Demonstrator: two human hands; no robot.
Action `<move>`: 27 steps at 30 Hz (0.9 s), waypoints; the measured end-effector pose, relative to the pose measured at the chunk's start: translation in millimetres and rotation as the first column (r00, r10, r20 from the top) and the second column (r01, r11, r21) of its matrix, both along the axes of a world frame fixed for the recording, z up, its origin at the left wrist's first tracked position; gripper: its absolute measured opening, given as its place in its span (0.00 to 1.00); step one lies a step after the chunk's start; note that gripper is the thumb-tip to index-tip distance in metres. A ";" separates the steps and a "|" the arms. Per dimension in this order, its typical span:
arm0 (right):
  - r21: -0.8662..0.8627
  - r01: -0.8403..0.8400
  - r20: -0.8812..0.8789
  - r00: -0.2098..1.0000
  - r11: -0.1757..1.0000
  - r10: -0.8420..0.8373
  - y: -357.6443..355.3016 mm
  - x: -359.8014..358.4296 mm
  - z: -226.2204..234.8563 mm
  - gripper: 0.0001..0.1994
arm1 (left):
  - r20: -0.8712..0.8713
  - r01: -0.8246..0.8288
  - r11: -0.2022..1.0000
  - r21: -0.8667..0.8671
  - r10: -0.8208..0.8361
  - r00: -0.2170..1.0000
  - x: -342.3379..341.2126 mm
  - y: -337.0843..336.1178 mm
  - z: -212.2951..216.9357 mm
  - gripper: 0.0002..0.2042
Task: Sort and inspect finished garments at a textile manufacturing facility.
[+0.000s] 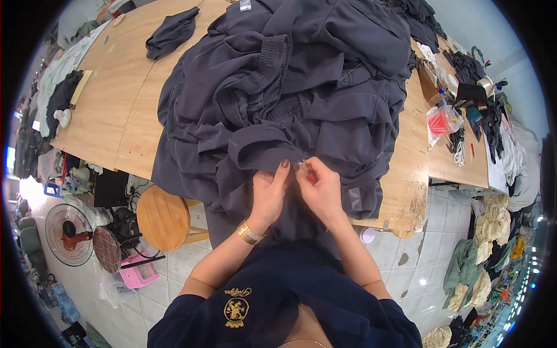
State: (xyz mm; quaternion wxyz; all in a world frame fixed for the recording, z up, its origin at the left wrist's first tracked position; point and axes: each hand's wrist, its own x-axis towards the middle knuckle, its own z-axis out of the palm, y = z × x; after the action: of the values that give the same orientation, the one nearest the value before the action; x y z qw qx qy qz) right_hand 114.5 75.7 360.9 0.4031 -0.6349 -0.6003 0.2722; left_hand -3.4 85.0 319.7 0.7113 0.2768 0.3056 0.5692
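Note:
A large heap of dark grey garments [354,52] with gathered elastic waistbands [272,64] covers the middle of the table. At its near edge, my left hand [268,196] is closed, pinching the edge of a dark grey garment [261,152] under the thumb. My right hand [320,190] meets it just to the right, fingers curled around a small red thing [311,176] that the palm mostly hides. Its fingertips touch the same fabric edge, where loose threads show. Part of the cloth hangs over the table edge toward me.
A separate dark cloth piece [172,32] lies on the wooden table [136,104]. At right are a red-filled plastic bag [444,120] and a tape roll [486,86]. Below left stand a wooden stool [162,217], a fan [68,235] and a pink plastic stool [139,271]. Cloth piles [464,261] lie on the right.

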 end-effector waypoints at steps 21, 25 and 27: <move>-0.222 -0.161 -0.542 0.840 0.962 0.016 10.1 12.8 -9.4 0.09 | 0.078 0.112 0.988 -0.106 -0.104 0.992 -8.5 2.7 2.0 0.09; -0.344 -0.328 -0.916 0.323 0.880 -0.237 7.8 22.9 2.2 0.06 | 0.120 0.096 0.987 -0.131 -0.081 0.990 -7.8 2.1 3.8 0.10; -0.257 -0.347 -0.933 0.333 0.902 -0.138 3.5 28.7 1.7 0.06 | 0.117 0.112 0.979 -0.172 -0.093 0.989 -13.4 5.7 0.2 0.10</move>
State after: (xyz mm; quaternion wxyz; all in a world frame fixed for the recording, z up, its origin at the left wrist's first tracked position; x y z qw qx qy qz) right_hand 143.2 79.2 362.6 0.5102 -0.3898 -0.2265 0.7324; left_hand -16.8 90.7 319.8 0.7772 0.1964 0.3014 0.5163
